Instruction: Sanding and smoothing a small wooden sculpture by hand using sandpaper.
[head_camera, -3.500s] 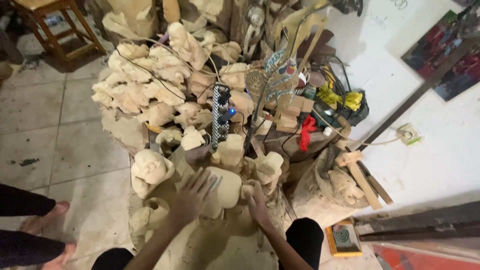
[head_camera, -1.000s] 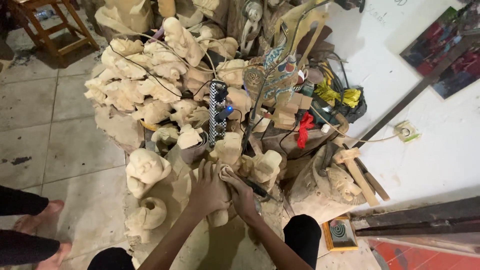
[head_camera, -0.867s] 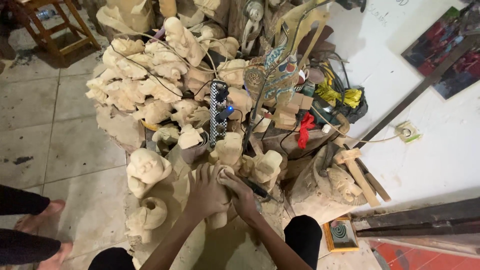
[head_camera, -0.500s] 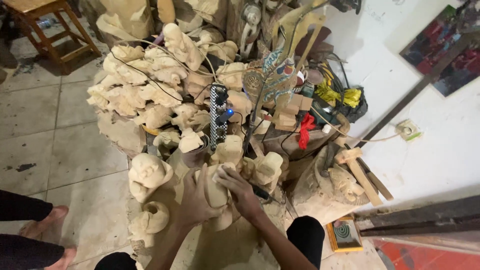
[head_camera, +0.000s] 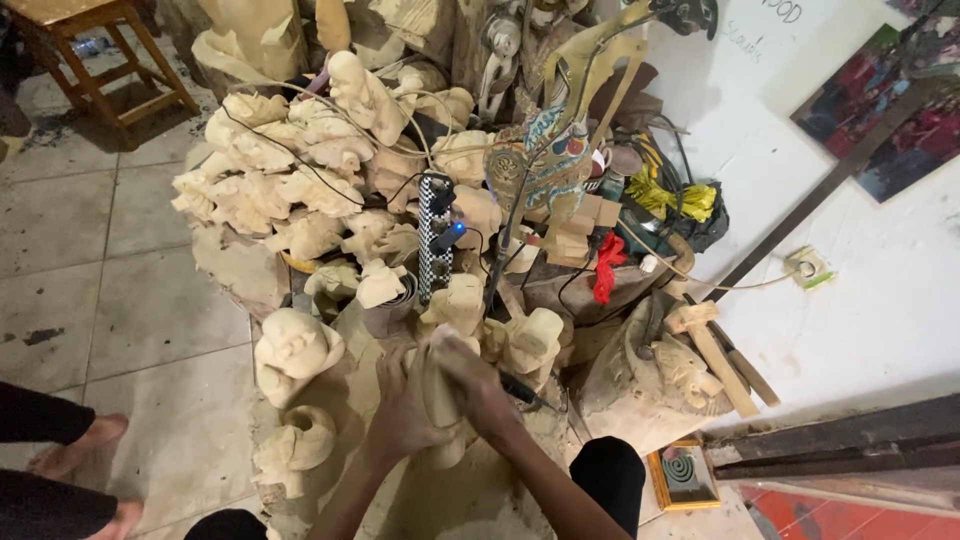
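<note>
**Both hands wrapped around a pale wood carving**

The left hand (head_camera: 400, 405) and the right hand (head_camera: 480, 385) grasp a pale, unfinished wood carving (head_camera: 440, 395) between them, low in the middle of the view, just above the person's knees. The left hand's fingers curl over the carving's left side; the right hand covers its upper right, and a dark slim tool (head_camera: 522, 390) sticks out past that hand, though whether the hand holds it cannot be told.

The carving sits against a sawdust-coloured work block (head_camera: 350, 390). Just left rest a rounded carved head (head_camera: 295, 345) and a smaller curled carving (head_camera: 300, 445). Behind stands a heap of rough carvings (head_camera: 290, 180), with a black-and-white checked power strip (head_camera: 435, 235) upright among them, cables running off it. A red cloth (head_camera: 606, 268) hangs to the right, near a wooden mallet (head_camera: 712, 350) leaning by the white wall (head_camera: 880, 260). Another person's bare feet (head_camera: 75, 455) rest on the tiled floor (head_camera: 150, 300) at left.
</note>
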